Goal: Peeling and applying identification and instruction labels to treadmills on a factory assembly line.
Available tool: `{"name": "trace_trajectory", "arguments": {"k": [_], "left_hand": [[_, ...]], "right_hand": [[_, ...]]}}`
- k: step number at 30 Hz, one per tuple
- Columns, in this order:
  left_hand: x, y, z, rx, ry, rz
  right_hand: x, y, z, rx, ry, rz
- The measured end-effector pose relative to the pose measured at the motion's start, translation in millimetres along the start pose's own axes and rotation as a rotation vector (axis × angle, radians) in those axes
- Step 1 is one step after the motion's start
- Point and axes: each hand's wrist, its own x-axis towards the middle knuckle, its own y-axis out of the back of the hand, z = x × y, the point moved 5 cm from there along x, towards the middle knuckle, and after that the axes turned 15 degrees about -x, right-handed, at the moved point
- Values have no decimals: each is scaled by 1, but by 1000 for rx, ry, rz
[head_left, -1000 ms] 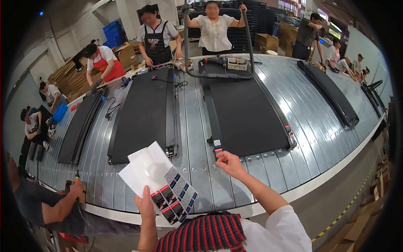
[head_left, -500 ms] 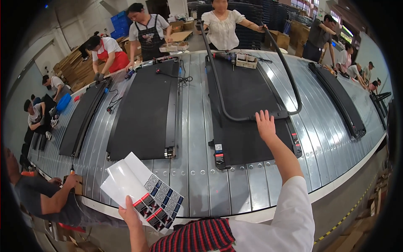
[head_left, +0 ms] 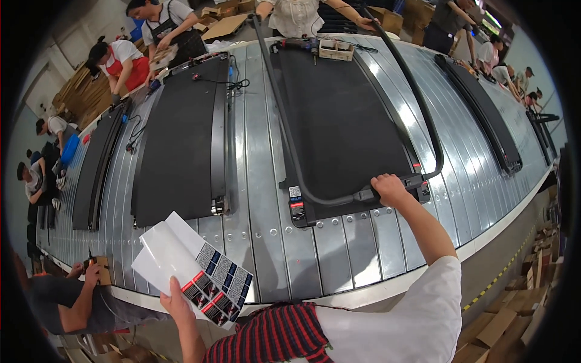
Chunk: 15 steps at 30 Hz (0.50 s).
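Note:
My right hand (head_left: 389,189) is wrapped round the near crossbar of a black U-shaped handlebar frame (head_left: 333,198), by its thick middle section. A person across the conveyor holds the two far ends of that frame. Under it lies a flat black treadmill deck (head_left: 339,121), with stickers on its near corners. My left hand (head_left: 177,300) grips sheets of stickers (head_left: 212,281) together with blank white backing paper, over the conveyor's near edge.
A metal slat conveyor (head_left: 257,151) carries more decks, one on the left (head_left: 178,139) and one on the right (head_left: 481,115). A power drill (head_left: 313,45) and a small parts tray (head_left: 336,50) sit at the deck's far end. Several people work around; one at near left holds a tool.
My right hand has gone from lying open against the crossbar to closing round it. The handlebar frame has come nearer to me, and the view has tilted down.

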Motion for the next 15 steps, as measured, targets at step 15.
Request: {"name": "trace_trajectory", "arguments": {"k": [15], "left_hand": [[-3, 6, -8, 7, 60, -41]], "right_hand": [[-46, -1, -79, 100, 142, -72]]}}
